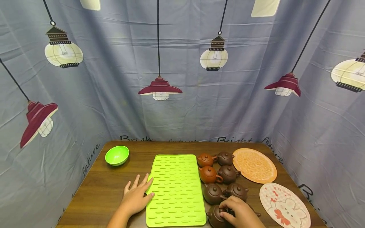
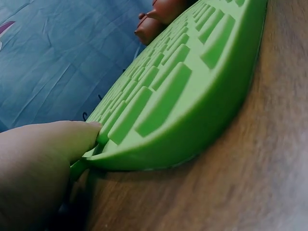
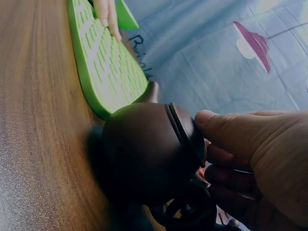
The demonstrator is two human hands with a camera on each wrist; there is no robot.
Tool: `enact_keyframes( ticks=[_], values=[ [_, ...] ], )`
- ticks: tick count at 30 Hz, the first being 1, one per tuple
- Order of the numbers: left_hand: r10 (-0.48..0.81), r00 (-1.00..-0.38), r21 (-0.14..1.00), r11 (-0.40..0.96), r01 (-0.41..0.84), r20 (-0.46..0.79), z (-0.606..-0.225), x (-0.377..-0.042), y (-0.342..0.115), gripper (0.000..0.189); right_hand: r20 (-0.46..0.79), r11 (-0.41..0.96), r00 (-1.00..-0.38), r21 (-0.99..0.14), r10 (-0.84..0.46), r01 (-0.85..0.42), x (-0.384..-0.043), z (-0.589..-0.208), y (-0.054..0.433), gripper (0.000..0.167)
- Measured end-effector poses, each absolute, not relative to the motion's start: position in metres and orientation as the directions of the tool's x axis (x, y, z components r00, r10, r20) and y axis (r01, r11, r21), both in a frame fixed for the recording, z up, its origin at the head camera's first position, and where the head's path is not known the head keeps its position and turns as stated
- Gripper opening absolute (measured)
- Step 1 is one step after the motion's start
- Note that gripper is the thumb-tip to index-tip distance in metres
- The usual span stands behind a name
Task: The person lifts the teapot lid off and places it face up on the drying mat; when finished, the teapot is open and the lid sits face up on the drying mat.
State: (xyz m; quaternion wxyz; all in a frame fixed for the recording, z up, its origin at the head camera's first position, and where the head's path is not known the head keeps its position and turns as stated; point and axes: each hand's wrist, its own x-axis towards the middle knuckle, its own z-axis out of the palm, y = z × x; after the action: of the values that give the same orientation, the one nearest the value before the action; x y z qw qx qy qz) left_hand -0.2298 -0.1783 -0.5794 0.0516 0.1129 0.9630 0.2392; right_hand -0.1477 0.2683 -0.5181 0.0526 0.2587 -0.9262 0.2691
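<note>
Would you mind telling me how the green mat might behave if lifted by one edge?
The mat looks like thin ribbed silicone, so it would probably flop and drape. It likely grips the table rather than sliding, since the left hand rests at its edge.

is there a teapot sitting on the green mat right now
No. The green mat is bare, and all the teapots stand on the table to its right.

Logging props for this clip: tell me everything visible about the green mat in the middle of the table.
The green mat is a bright lime rectangle, rubbery-looking, with rounded corners and rows of short raised ribs. It lies flat on the wooden table, long side running away from the person. The left hand rests at its left edge, thumb touching the rim. Brown teapots stand along its right side.
</note>
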Motion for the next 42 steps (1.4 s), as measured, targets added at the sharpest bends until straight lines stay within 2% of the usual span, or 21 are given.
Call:
enact_keyframes(
  ticks=[5,12,19,23,30,33,39,42],
  values=[
    [0.24,-0.971,0.456,0.867,0.201,-0.026,-0.579,-0.23,-0.178,0.071,0.194,0.731,-0.87,-0.478,-0.454,-0.487,-0.148,-0.513,0.267,0.013],
    [0.252,-0.967,0.445,0.869,0.218,-0.019,-0.581,-0.229,-0.181,0.088,0.169,0.724,-0.879,-0.51,-0.446,-0.465,-0.148,-0.508,0.265,0.013],
    [0.272,-0.962,0.451,0.86,0.239,-0.007,-0.581,-0.228,-0.184,0.093,0.188,0.678,-0.901,-0.603,-0.391,-0.42,-0.149,-0.507,0.255,0.013],
    [0.28,-0.96,0.463,0.852,0.245,-0.006,-0.581,-0.228,-0.185,0.094,0.124,0.629,-0.924,-0.7,-0.361,-0.339,-0.151,-0.505,0.248,0.015],
    [0.277,-0.961,0.459,0.854,0.245,-0.002,-0.582,-0.228,-0.184,0.095,-0.032,0.53,-0.96,-0.838,-0.277,-0.126,-0.154,-0.502,0.231,0.024],
    [0.271,-0.963,0.46,0.854,0.242,0.003,-0.582,-0.228,-0.184,0.094,-0.048,0.459,-0.96,-0.884,-0.275,-0.087,-0.156,-0.502,0.222,0.028],
    [0.263,-0.965,0.477,0.846,0.238,0.015,-0.581,-0.229,-0.184,0.092,-0.059,0.208,-0.921,-0.978,-0.385,-0.025,-0.159,-0.502,0.204,0.036],
    [0.263,-0.965,0.484,0.842,0.239,0.019,-0.582,-0.227,-0.184,0.092,-0.096,0.1,-0.903,-0.993,-0.419,0.059,-0.16,-0.503,0.192,0.036]
  ],
)
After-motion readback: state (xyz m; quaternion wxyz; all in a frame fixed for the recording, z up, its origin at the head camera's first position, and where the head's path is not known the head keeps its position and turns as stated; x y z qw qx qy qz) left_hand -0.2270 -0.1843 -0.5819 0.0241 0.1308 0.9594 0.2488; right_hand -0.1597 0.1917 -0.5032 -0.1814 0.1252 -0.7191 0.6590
